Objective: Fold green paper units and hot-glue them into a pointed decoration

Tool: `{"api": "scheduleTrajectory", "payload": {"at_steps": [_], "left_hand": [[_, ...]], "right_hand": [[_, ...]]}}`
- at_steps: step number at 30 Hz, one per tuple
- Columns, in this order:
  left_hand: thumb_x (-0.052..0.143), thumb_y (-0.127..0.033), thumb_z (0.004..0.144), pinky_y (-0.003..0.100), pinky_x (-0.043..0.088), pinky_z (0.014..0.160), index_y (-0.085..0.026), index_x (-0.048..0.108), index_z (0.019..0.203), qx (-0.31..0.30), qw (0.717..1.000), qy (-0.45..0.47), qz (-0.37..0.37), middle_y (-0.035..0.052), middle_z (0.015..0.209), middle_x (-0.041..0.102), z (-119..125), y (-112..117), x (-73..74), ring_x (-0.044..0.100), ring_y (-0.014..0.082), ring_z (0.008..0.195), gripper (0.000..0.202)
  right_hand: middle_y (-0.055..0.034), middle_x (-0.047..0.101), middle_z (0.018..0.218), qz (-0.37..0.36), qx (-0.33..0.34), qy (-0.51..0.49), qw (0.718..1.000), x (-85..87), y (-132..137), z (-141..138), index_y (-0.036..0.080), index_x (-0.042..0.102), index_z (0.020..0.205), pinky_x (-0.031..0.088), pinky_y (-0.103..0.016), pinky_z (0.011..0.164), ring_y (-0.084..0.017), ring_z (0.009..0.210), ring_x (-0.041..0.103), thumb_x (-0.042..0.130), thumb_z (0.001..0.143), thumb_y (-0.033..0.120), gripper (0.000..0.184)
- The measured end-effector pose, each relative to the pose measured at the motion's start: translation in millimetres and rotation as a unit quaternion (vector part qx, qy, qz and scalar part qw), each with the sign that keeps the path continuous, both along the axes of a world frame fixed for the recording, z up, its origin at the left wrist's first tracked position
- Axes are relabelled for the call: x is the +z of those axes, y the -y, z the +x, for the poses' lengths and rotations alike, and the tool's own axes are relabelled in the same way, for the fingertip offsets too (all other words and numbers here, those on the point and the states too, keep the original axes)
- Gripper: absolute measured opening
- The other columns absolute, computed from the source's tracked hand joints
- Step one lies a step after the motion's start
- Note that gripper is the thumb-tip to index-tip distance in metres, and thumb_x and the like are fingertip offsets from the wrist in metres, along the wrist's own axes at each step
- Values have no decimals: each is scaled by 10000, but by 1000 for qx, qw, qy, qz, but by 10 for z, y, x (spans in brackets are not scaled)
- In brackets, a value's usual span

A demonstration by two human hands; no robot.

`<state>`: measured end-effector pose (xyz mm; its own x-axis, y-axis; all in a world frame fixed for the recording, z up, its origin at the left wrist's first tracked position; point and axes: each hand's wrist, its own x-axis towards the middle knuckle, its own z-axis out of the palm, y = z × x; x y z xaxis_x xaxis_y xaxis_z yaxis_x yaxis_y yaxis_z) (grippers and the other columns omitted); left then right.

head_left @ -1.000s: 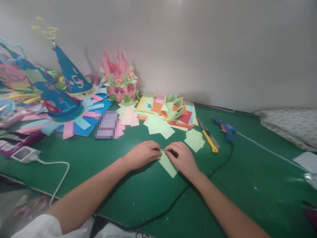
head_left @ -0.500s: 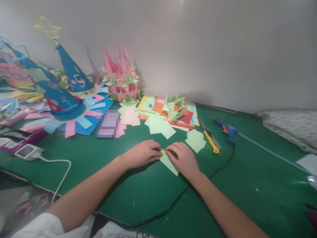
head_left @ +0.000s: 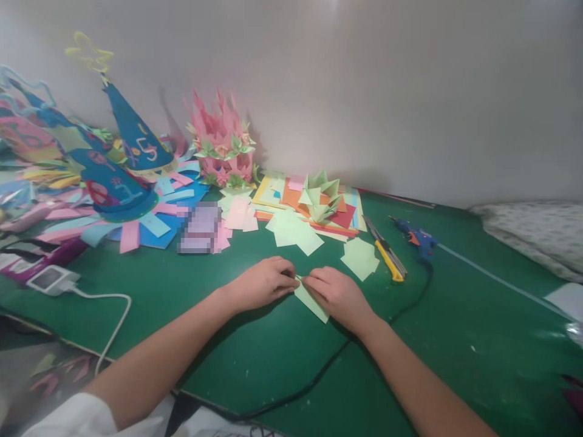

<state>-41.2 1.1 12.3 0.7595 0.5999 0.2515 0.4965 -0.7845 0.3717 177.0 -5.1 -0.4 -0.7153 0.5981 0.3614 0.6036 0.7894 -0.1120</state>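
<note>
A light green piece of folded paper [head_left: 313, 303] lies on the green table between my hands. My left hand [head_left: 266, 282] is closed, its fingertips pinching the paper's upper left corner. From the other side, my right hand [head_left: 336, 295] presses its fingers together on the paper's top edge and covers part of its right side. Just beyond are loose light green paper squares [head_left: 291, 229] and a second small pile of green squares [head_left: 359, 258]. A folded green paper crown shape [head_left: 321, 197] rests on a stack of coloured paper [head_left: 268, 193].
A yellow utility knife [head_left: 387, 255] and a blue glue gun [head_left: 421, 240] lie to the right, its black cord running toward me. Blue cone hats [head_left: 136, 136], a pink paper crown [head_left: 223, 136], a blurred-out phone [head_left: 199, 227] and a white charger [head_left: 51, 280] are on the left.
My right hand has lowered slightly and its fingers now lie flatter along the paper's top edge. My left hand and the paper have hardly moved.
</note>
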Motion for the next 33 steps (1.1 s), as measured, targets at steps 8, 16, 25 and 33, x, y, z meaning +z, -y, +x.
{"api": "scheduleTrajectory", "payload": {"at_steps": [8,16,25,33], "left_hand": [[484,-207,902,279,434,812,-192,678,987,-2,1000,-3,-9,61,930,624,-2,-9,5,562,162,885,212],[441,-168,911,294,452,786,-159,673,948,-4,999,-14,29,75,910,637,11,-10,25,565,171,868,235],[425,-136,912,284,455,821,-138,664,894,-22,999,-3,25,80,964,638,40,7,65,556,168,916,240],[452,-159,911,289,430,839,-163,658,943,-22,999,19,-19,65,957,662,2,-39,42,559,159,918,209]], "right_hand": [[-60,593,773,26,11,21,999,-7,7,13,151,635,916,361,-287,644,-170,720,456,447,908,136,189],[-52,575,775,29,6,51,998,24,29,10,164,618,938,350,-288,643,-171,728,468,431,909,131,192],[-38,528,716,54,-41,84,994,13,124,-31,160,611,878,283,-301,592,-162,670,430,406,929,152,211],[-66,553,727,69,-26,90,993,119,177,-69,126,621,933,313,-306,602,-176,684,447,384,912,73,244]]}}
